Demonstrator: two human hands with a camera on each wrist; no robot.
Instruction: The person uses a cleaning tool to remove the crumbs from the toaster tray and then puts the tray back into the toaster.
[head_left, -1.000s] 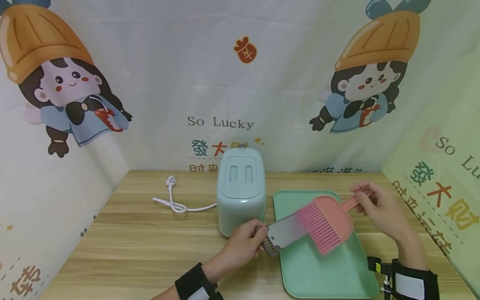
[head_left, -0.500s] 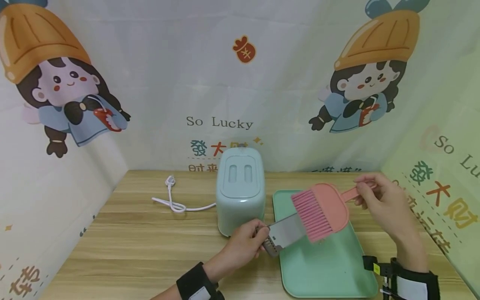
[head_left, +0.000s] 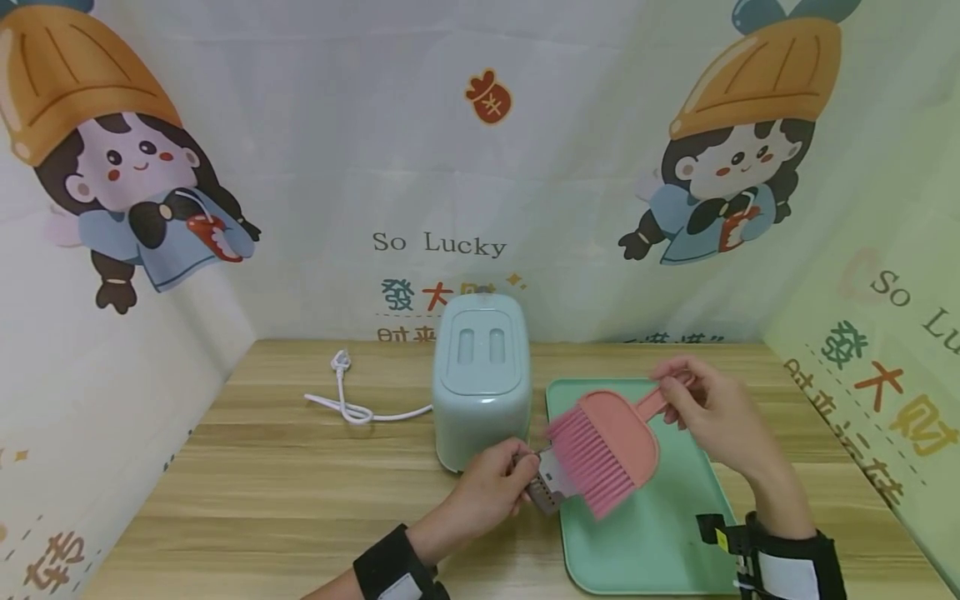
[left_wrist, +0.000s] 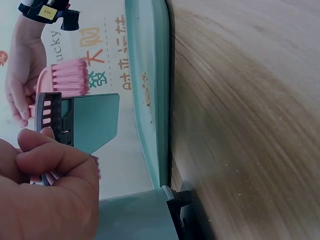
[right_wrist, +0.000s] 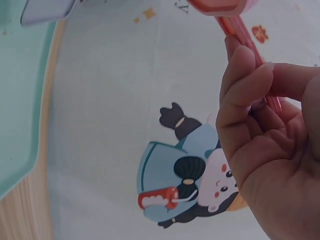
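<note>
Pink brush (head_left: 619, 435), with a broad bristle fringe, is pinched by its handle in the right hand (head_left: 708, 414) above the green tray (head_left: 652, 554), near its left edge. Flat metal crumb tray (head_left: 556, 477), partly covered by bristles, is gripped at its grey slotted end by the left hand (head_left: 491, 481).

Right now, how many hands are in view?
2: the left hand, gripping a flat plate beside the toaster; the right hand, holding the pink brush above the green tray.
</note>
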